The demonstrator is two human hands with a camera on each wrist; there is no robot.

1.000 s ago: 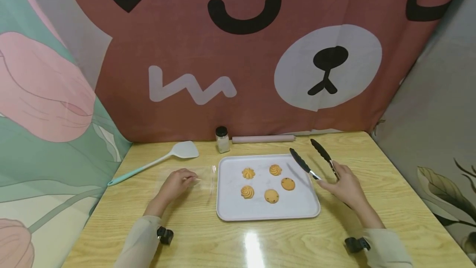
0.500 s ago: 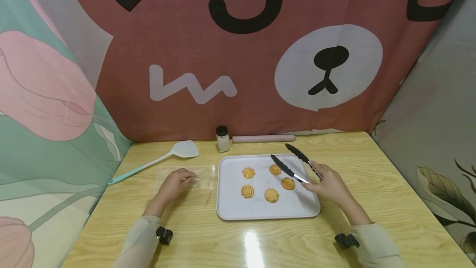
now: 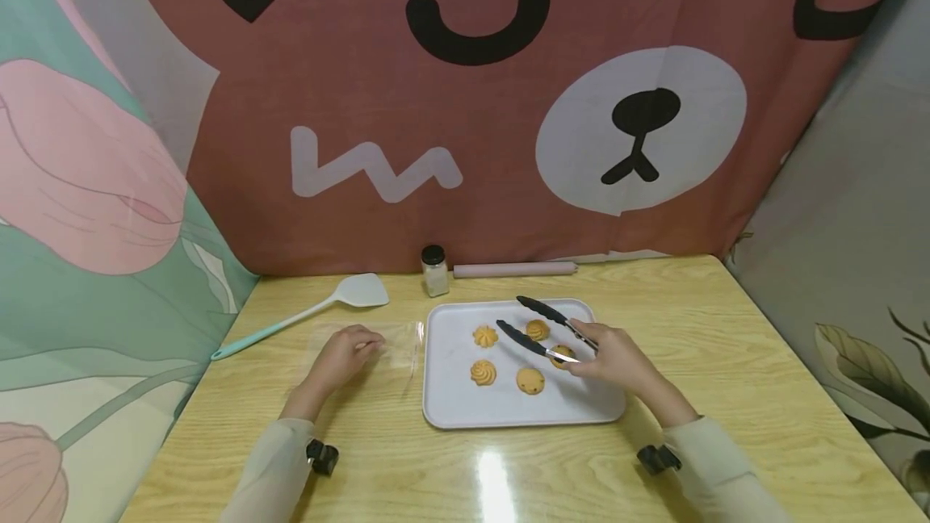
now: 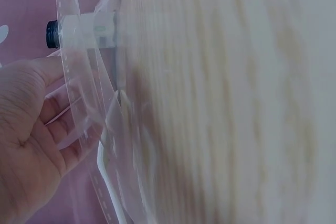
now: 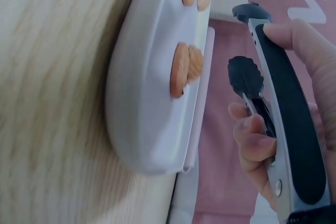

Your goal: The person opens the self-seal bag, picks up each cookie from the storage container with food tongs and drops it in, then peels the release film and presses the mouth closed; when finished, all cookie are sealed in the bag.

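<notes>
My left hand (image 3: 341, 357) pinches the upper film of a clear plastic bag (image 3: 404, 344) lying on the table left of the tray; in the left wrist view its curled fingers are at the bag's loose edge (image 4: 79, 77). My right hand (image 3: 613, 357) grips silver tongs with black tips (image 5: 294, 119), their arms spread apart. The tongs hang over the white tray (image 3: 454, 416), with nothing between their tips. Several cookies lie on the tray: swirled ones (image 3: 483, 373) and flat round ones (image 3: 530, 382). One flat cookie (image 3: 562, 352) is partly hidden behind the tongs.
A spatula (image 3: 362, 291) with a mint handle lies at the back left. Behind the tray stand a black-lidded jar (image 3: 436, 277) and a pale rolling-pin-like rod (image 3: 514, 270). A printed cloth (image 3: 501, 224) hangs along the table's back edge.
My right hand has moved left with the tongs, from beside the tray's right edge to above the cookies. My left hand has stayed at the bag.
</notes>
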